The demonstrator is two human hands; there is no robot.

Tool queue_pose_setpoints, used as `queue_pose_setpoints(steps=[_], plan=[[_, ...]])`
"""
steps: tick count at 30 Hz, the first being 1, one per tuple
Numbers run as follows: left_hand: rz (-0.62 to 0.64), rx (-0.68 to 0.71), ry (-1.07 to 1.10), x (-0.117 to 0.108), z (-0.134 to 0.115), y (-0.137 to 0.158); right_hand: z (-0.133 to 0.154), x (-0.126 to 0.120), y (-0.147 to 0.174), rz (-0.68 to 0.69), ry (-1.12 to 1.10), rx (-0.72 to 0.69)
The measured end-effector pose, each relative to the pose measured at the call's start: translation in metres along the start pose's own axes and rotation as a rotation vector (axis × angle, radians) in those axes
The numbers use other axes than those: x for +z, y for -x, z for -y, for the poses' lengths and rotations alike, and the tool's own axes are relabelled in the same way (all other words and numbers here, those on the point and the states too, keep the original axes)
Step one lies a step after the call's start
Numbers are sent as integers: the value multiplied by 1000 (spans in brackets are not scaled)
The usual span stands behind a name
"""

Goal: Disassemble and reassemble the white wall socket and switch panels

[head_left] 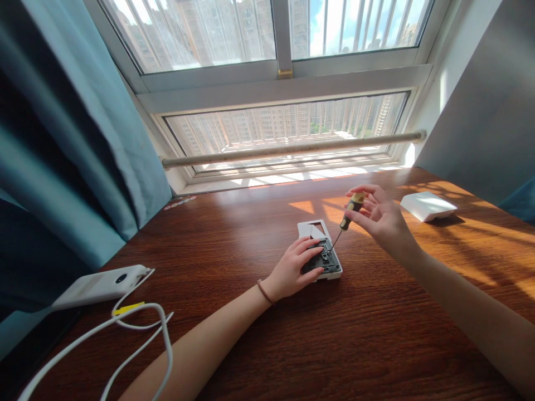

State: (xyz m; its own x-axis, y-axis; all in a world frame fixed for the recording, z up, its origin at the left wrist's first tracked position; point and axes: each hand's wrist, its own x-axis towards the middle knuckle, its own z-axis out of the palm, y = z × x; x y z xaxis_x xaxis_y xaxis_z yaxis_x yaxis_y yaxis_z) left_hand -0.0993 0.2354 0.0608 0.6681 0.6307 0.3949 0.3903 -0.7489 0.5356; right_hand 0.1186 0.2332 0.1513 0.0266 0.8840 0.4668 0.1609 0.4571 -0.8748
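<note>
A small device with a white casing and a dark inner panel [333, 268] lies on the wooden table. My left hand [297, 266] rests on its left side, fingers spread over the dark panel. In my right hand [382, 220] is a screwdriver [345, 221] with a yellow and black handle, gripped between thumb and fingers. Its thin shaft slants down to the left, and the tip meets the panel near its middle. Whether a screw sits under the tip is too small to tell. A white angular cover [428, 206] lies apart on the right.
On the left lies a white power strip or adapter [104, 284] with white cables [165, 334] and a yellow tag [129, 309]. Blue curtains [83, 139] hang at the left. Behind the table [234, 223] are a window and a horizontal rail [292, 149].
</note>
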Motion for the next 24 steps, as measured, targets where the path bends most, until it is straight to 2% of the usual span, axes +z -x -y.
queue_pose_setpoints(steps=[4,10,17,22,24], plan=[[0,-3,-3,0,0,0,-4,-1,-1,-104,107,-42],[8,-3,3,0,0,0,3,0,2,39,-128,-1],[11,-8,-1,1,1,0,-5,-2,-3,-91,69,-57],[14,-7,2,0,0,0,4,0,2,49,-80,-27],[11,-2,3,0,0,0,2,2,3,52,-74,-27]])
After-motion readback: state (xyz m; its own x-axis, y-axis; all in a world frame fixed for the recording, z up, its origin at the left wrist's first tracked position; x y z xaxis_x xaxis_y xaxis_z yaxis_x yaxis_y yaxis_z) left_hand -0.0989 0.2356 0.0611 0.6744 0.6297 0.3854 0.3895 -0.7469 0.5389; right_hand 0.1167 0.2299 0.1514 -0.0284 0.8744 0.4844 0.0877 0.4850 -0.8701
